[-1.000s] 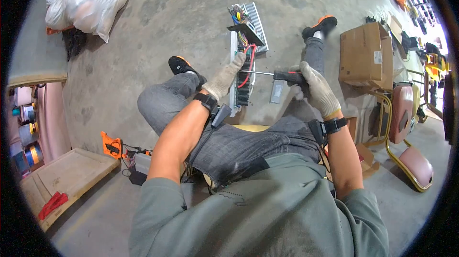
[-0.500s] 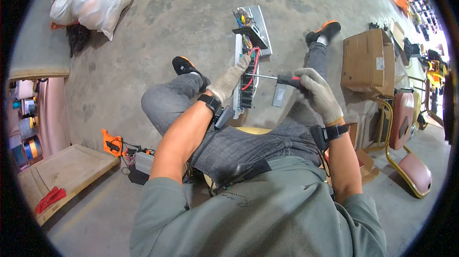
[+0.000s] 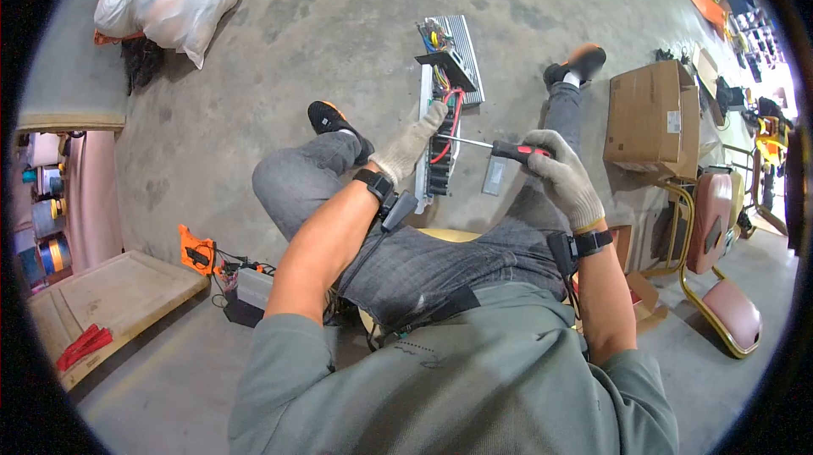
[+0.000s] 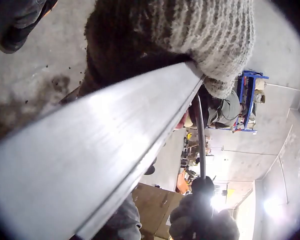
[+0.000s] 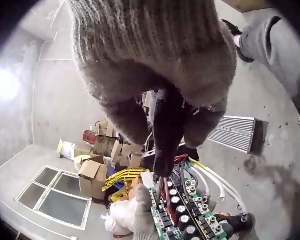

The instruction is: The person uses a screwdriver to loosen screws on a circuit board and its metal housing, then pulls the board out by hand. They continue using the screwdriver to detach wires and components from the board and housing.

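Observation:
In the head view my gloved left hand [image 3: 411, 146] grips a long circuit board assembly [image 3: 439, 177] by its side, holding it up between my legs. Its silver metal plate [image 4: 105, 135] fills much of the left wrist view. Green boards with rows of black capacitors [image 5: 181, 210] and a red wire show in the right wrist view. My gloved right hand [image 3: 566, 177] holds a screwdriver [image 3: 511, 151] by its black and red handle. The screwdriver's shaft [image 4: 201, 142] points left, with its tip over the board near my left fingers; the tip itself is hidden.
A ribbed metal housing [image 3: 471, 66] with a black end plate and coloured wires lies beyond the board. A flat grey piece [image 3: 494, 176] is on the floor by my leg. To the right stand a cardboard box [image 3: 645, 108] and chairs [image 3: 711, 218]; white sacks [image 3: 182, 6] sit far left.
My right hand has turned on the screwdriver handle, so more of its red part shows. The head view has shifted slightly. My left hand keeps its grip on the board.

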A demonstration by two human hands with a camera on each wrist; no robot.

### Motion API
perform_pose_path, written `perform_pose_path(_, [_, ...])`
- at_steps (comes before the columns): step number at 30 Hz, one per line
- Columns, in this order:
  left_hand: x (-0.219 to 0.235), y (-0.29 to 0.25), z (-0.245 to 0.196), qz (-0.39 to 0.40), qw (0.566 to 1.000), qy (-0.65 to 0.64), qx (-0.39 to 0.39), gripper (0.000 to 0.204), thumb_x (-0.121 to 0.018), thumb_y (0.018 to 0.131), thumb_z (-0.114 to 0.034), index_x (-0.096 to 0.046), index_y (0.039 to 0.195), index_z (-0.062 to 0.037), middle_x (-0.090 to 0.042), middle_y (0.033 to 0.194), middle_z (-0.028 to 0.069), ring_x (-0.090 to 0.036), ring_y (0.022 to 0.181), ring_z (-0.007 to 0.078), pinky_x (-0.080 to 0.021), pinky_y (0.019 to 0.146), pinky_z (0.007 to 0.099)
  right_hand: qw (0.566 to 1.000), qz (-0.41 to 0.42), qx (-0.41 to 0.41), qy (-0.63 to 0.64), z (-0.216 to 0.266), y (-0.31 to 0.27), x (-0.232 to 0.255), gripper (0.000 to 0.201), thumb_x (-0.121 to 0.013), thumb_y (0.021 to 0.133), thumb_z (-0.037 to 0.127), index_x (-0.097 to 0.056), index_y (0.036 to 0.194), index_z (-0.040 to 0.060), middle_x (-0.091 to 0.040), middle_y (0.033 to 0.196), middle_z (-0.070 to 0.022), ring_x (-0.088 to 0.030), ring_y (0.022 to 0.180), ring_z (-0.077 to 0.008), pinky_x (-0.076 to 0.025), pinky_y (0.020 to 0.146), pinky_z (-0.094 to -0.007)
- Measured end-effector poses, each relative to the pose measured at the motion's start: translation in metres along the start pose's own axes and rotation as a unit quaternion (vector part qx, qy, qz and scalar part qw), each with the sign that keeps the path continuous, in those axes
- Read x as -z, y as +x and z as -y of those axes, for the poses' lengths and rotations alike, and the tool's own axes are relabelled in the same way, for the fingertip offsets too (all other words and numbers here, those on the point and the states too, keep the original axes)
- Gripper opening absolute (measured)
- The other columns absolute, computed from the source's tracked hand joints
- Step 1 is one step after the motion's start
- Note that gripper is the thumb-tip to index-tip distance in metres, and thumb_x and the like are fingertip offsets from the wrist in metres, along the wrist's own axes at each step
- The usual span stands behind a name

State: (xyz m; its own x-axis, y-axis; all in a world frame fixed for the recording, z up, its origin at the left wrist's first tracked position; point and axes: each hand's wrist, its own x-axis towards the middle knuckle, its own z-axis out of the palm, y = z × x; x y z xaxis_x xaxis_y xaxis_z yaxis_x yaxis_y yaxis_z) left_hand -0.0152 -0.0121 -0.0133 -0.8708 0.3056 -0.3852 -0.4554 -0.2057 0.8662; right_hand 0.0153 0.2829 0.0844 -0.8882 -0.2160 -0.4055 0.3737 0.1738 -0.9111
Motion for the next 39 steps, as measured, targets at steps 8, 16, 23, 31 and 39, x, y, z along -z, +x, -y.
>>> perform_pose_path(8, [0.0, 0.001, 0.002, -0.01, 1.0, 0.003, 0.02, 0.072, -0.056, 0.096, -0.075, -0.064, 0.128, -0.0103, -0.066, 0.105, -0.0004, -0.064, 0.091, 0.0082, -0.057, 0.082, 0.0284, 0.991, 0.065, -0.115, 0.014, 0.022, -0.003, 0.008, 0.041, -0.063, 0.101, 0.024, -0.06, 0.132, -0.0037, -0.064, 0.109, -0.0078, -0.062, 0.09, -0.0132, -0.053, 0.082, -0.0287])
perform_pose_path(16, [-0.003, 0.003, 0.003, -0.018, 0.999, -0.009, -0.031, 0.069, -0.057, 0.098, -0.072, -0.063, 0.129, -0.0113, -0.066, 0.105, -0.0012, -0.063, 0.092, 0.0074, -0.057, 0.082, 0.0285, 0.992, 0.015, -0.12, 0.046, 0.024, -0.004, 0.0, 0.035, -0.063, 0.103, 0.021, -0.059, 0.131, 0.002, -0.065, 0.111, -0.009, -0.063, 0.089, -0.0151, -0.052, 0.077, -0.0283])
perform_pose_path(23, [-0.001, 0.001, 0.005, -0.013, 1.0, 0.001, 0.004, 0.071, -0.056, 0.095, -0.076, -0.064, 0.126, -0.0115, -0.066, 0.1, -0.0008, -0.065, 0.084, 0.0094, -0.059, 0.073, 0.0289, 1.0, -0.017, 0.002, -0.003, 0.004, -0.001, -0.004, 0.042, -0.058, 0.108, 0.037, -0.06, 0.131, 0.0014, -0.066, 0.104, -0.0083, -0.063, 0.08, -0.0139, -0.051, 0.066, -0.026])
perform_pose_path(31, [-0.006, -0.002, -0.005, 0.007, 1.0, -0.024, 0.003, 0.07, -0.053, 0.096, -0.077, -0.064, 0.118, -0.0114, -0.065, 0.092, -0.001, -0.065, 0.079, 0.009, -0.058, 0.07, 0.0284, 0.997, 0.022, -0.069, 0.007, 0.006, -0.001, 0.007, 0.043, -0.055, 0.107, 0.037, -0.063, 0.128, -0.0001, -0.063, 0.102, -0.0042, -0.057, 0.083, -0.0122, -0.049, 0.074, -0.0276])
perform_pose_path(39, [-0.002, -0.001, -0.005, 0.011, 1.0, 0.003, 0.015, 0.07, -0.051, 0.099, -0.075, -0.063, 0.123, -0.0111, -0.065, 0.101, -0.0014, -0.062, 0.086, 0.007, -0.057, 0.077, 0.0274, 0.995, 0.009, -0.097, -0.001, 0.037, -0.005, 0.002, 0.038, -0.062, 0.102, 0.027, -0.064, 0.127, -0.0016, -0.065, 0.105, -0.0057, -0.059, 0.085, -0.0125, -0.051, 0.077, -0.028])
